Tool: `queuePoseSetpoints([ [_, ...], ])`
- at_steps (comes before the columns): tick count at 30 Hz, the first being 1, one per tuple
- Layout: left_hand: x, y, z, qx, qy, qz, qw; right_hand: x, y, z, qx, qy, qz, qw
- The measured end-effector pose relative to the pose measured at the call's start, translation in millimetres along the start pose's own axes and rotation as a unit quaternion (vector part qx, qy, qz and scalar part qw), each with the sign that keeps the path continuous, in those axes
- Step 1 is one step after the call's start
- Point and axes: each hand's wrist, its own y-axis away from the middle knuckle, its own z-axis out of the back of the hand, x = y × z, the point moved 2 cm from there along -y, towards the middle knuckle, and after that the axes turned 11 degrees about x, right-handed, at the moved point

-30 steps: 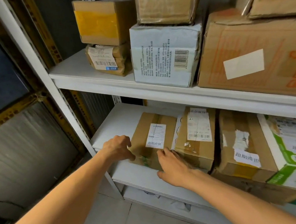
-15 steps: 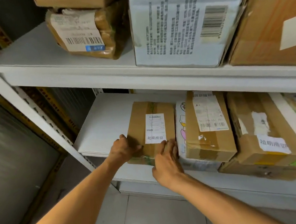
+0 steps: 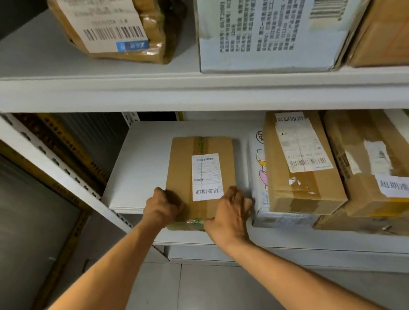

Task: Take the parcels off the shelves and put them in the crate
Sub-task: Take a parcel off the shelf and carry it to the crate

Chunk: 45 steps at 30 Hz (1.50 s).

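Note:
A flat brown cardboard parcel [image 3: 200,171] with a white shipping label lies on the lower white shelf [image 3: 135,169], its near end over the shelf's front edge. My left hand [image 3: 162,208] grips its near left corner. My right hand [image 3: 229,212] grips its near right corner, fingers curled over the top. Right of it a taller brown parcel [image 3: 301,168] rests on a white printed box [image 3: 260,173], then a large worn carton [image 3: 370,159]. No crate is in view.
The upper shelf [image 3: 31,73] carries a taped brown parcel [image 3: 118,23], a white printed box [image 3: 271,16] and a big carton [image 3: 398,12]. A perforated white upright [image 3: 50,159] stands left. Grey tiled floor [image 3: 204,298] lies below.
The view has dropped and moved closer to the lower shelf. Both hands have closed round the parcel's near corners, and its near end now overhangs the shelf's front edge.

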Motion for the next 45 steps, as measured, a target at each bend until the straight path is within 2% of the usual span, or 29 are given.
queuePoseSetpoints([
  [4,22,6,10,0.031,-0.045,-0.018,0.998,-6,-4,-4,0.022,-0.043,-0.004,0.999],
  [6,30,8,10,0.040,-0.032,-0.044,0.998,-10,-7,-5,0.045,-0.069,0.007,0.997],
  [10,36,12,7,0.013,-0.016,-0.075,0.997,-12,-13,-2,0.065,-0.080,0.002,0.995],
  [14,38,12,10,0.021,0.036,-0.105,0.994,-8,-17,-1,0.083,-0.043,-0.014,0.995],
  [16,44,13,11,0.037,0.116,-0.107,0.987,-10,-15,0,0.072,-0.044,-0.020,0.996],
  [19,59,22,2,-0.022,0.204,-0.091,0.974,-15,-5,-3,0.061,-0.038,0.010,0.997],
  [23,76,42,-11,-0.099,0.248,-0.094,0.959,-18,16,-9,0.050,-0.068,0.046,0.995],
  [26,79,60,-3,-0.129,0.244,-0.118,0.954,-17,31,-3,0.036,-0.078,0.071,0.994],
  [31,72,104,3,-0.091,0.209,-0.149,0.962,-16,67,23,0.018,-0.067,0.123,0.990],
  [35,54,147,6,-0.099,0.170,-0.200,0.960,-21,100,51,0.023,-0.063,0.169,0.983],
  [45,-5,228,-16,-0.119,0.150,-0.303,0.934,-68,169,121,-0.065,-0.126,0.233,0.962],
])
